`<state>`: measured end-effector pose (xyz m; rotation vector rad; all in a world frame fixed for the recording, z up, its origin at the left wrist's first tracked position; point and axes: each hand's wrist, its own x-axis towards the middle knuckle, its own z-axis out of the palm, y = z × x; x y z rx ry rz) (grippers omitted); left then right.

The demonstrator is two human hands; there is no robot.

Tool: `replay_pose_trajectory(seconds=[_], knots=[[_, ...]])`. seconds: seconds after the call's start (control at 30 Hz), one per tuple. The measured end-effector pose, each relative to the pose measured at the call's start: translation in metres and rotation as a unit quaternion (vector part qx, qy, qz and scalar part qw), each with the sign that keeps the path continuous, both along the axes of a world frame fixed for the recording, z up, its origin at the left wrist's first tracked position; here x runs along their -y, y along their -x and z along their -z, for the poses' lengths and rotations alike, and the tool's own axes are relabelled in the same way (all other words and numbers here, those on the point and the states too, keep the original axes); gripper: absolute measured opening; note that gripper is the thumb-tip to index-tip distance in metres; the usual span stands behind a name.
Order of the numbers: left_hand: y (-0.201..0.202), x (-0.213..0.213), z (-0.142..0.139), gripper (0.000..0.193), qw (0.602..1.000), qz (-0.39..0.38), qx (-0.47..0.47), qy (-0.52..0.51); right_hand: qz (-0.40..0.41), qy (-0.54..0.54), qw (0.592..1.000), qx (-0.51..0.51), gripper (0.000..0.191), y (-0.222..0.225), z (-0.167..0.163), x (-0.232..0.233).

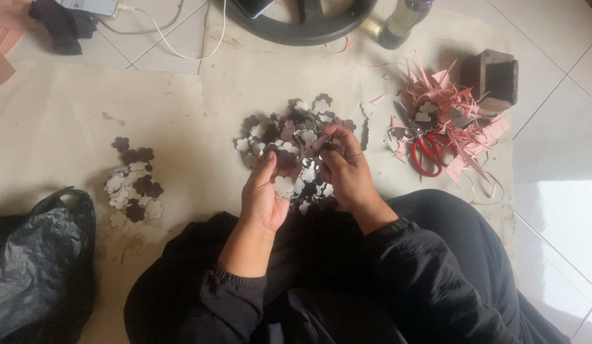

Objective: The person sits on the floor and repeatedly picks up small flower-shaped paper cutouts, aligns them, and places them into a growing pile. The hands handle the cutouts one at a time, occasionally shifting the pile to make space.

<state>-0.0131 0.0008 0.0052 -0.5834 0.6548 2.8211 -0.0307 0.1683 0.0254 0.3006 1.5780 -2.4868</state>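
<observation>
A heap of small flower-shaped cut-outs point(294, 130), dark brown on one side and white on the other, lies on the beige sheet point(66, 114) in front of me. My left hand point(265, 191) is cupped palm-up over the heap's near edge and holds a few cut-outs, a white one on top. My right hand point(344, 167) hovers beside it, fingers pinched on a dark cut-out above the heap. A smaller pile of the same cut-outs point(133, 181) lies to the left.
Red-handled scissors point(426, 150) lie among pink paper strips point(458, 121) at the right, next to a dark wooden block point(496, 78). A black plastic bag point(35, 255) sits at the left. A bottle point(403, 22), a black ring-shaped object point(302, 28) and a white cable point(162, 35) lie beyond.
</observation>
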Motion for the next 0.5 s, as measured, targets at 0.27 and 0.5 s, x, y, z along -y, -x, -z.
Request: replay_pose_trajectory(seconds=[0.27,0.5], knots=[[-0.002,-0.002,0.002,0.022,0.999,0.014,-0.031,0.015,-0.050,-0.338,0.919,-0.196,0.026,-0.008,-0.003,0.011],[-0.003,-0.004,-0.004,0.024,0.999,0.029,-0.016,0.017,-0.056,-0.127,0.983,-0.116,0.016,-0.008,0.019,0.009]])
